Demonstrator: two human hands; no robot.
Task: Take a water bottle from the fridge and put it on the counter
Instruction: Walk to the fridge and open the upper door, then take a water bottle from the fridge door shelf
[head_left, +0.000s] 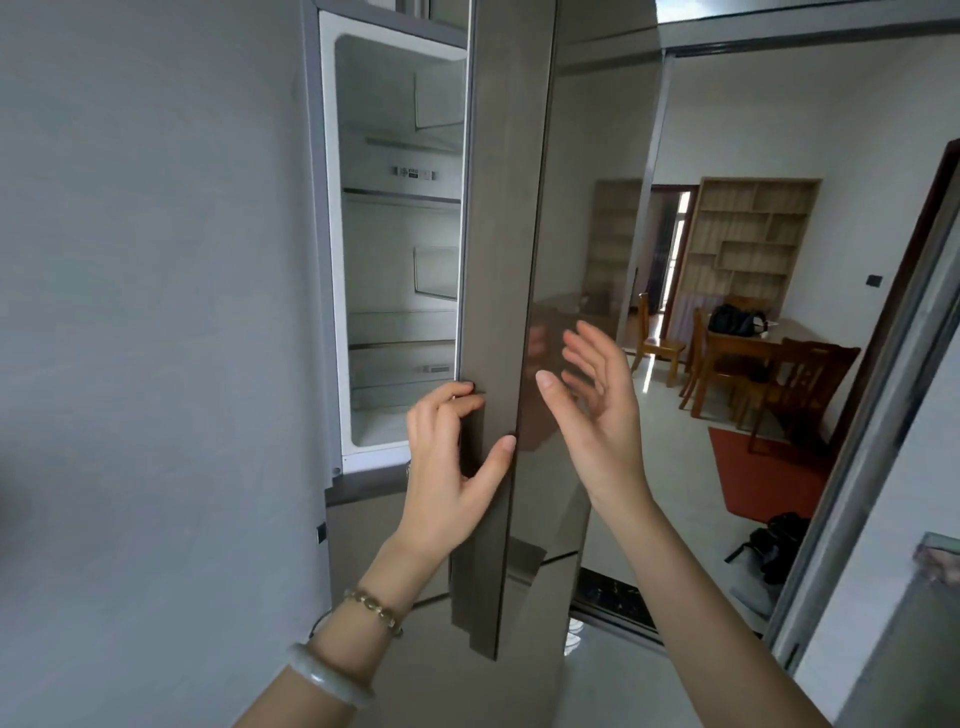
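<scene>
Left hand (447, 467) on glossy fridge door (511, 260), dining room (753, 338) beyond

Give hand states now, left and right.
Left hand: closed on the fridge door edge.
Right hand: open, holding nothing, beside the door's face.

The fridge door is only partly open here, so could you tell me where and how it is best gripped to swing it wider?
Grip the fridge door by its free vertical edge, from the gap side. The left hand already curls fingers round that edge, thumb on the glossy front. The right hand hovers open, touching nothing I can see.
</scene>
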